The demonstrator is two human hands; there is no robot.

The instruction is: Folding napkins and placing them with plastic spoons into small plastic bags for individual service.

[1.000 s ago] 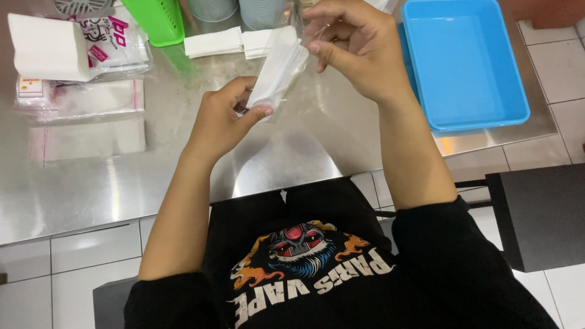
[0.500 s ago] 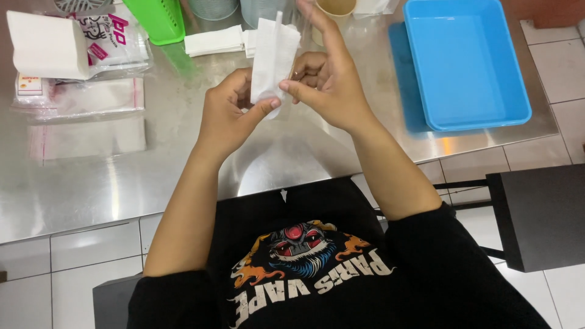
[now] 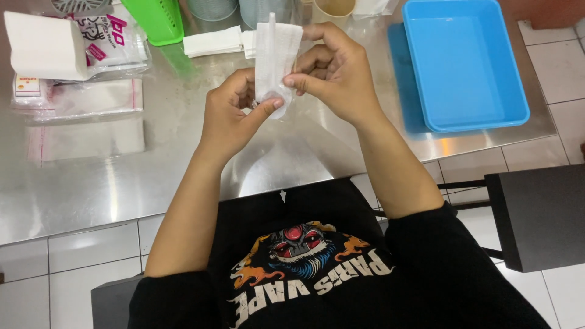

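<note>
1. A folded tissue (image 3: 275, 55) stands upright between the left hand (image 3: 228, 116) and right hand (image 3: 332, 76), above the table (image 3: 183, 164).
2. Packets (image 3: 79, 103) lie left.
3. A tray (image 3: 463, 64) sits right.
4. Cups (image 3: 268, 7) stand behind.

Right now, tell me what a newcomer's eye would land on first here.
First, the two hands at the centre: the left hand and right hand hold a folded white napkin upright above the steel table. Next, the bright blue tray at the table's right end, and a green basket at the far edge.
</note>
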